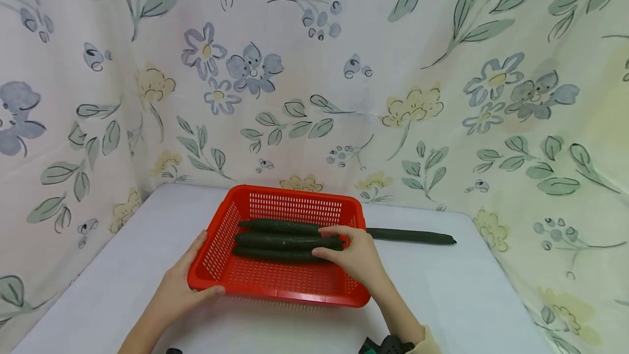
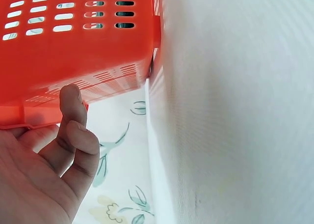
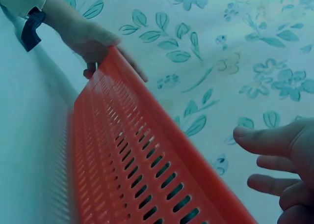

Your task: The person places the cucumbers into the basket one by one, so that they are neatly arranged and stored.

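My left hand (image 1: 174, 291) grips the front left corner of a red plastic basket (image 1: 295, 291), its thumb at the front rim. In the left wrist view, fingers (image 2: 81, 138) of that hand curl beside the outer wall. Three long dark green cucumbers lie side by side in the basket: a back one (image 1: 280, 226), a middle one (image 1: 290, 242) and a front one (image 1: 275, 255). My right hand (image 1: 356, 255) is over their right ends, thumb and fingers spread apart. In the right wrist view, nothing sits between its thumb and fingers, above the rim.
Another cucumber (image 1: 413, 236) lies on the white table (image 1: 442, 283), to the right of the basket. A floral cloth (image 1: 314, 70) hangs behind the table and along its sides. The basket walls are slotted.
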`<act>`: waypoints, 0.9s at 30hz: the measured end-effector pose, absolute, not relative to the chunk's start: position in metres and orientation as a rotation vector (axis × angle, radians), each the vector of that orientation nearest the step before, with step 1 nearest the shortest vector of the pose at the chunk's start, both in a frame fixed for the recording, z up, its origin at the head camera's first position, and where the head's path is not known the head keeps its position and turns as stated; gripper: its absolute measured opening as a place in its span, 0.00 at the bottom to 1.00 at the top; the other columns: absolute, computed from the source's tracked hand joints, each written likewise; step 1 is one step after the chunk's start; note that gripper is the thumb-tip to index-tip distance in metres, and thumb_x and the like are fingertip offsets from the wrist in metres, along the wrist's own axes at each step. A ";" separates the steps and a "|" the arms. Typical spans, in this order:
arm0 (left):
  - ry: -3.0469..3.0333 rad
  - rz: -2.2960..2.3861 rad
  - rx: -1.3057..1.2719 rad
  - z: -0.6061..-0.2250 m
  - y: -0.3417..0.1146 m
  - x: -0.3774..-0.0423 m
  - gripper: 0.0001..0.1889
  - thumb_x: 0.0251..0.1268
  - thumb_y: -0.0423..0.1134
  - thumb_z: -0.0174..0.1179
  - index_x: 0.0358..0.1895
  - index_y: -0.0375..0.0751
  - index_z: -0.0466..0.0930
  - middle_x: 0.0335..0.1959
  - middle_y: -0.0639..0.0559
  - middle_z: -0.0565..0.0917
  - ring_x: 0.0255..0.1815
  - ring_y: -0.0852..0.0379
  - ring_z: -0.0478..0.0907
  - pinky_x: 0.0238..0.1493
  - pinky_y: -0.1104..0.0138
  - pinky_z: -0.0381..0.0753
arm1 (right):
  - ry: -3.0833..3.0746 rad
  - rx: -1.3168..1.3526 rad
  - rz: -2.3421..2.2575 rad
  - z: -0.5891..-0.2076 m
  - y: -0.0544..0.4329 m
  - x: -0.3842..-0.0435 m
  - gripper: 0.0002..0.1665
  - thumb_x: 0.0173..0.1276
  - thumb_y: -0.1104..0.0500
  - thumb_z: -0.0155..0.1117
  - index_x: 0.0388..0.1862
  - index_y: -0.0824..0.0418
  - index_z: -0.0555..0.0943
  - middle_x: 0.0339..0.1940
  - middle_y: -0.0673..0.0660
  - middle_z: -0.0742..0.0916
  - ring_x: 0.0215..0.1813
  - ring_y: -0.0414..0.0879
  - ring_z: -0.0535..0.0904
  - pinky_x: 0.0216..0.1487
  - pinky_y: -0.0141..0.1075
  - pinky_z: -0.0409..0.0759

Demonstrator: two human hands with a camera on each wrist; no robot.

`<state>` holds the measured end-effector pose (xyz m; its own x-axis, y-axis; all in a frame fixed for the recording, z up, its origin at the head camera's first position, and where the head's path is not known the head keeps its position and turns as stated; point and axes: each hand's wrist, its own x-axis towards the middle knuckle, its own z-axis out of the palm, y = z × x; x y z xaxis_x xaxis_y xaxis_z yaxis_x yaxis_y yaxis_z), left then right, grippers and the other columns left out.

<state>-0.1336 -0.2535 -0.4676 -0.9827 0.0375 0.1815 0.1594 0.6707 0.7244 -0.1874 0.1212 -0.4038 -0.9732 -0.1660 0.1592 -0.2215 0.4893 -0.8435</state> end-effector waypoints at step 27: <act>-2.756 -1.198 -0.142 -0.468 -0.253 -0.134 0.67 0.52 0.56 0.82 0.89 0.56 0.42 0.85 0.36 0.59 0.74 0.28 0.70 0.59 0.36 0.83 | -2.602 -0.084 1.295 -0.455 0.242 -0.242 0.33 0.68 0.42 0.77 0.66 0.57 0.86 0.64 0.62 0.88 0.78 0.62 0.71 0.74 0.70 0.67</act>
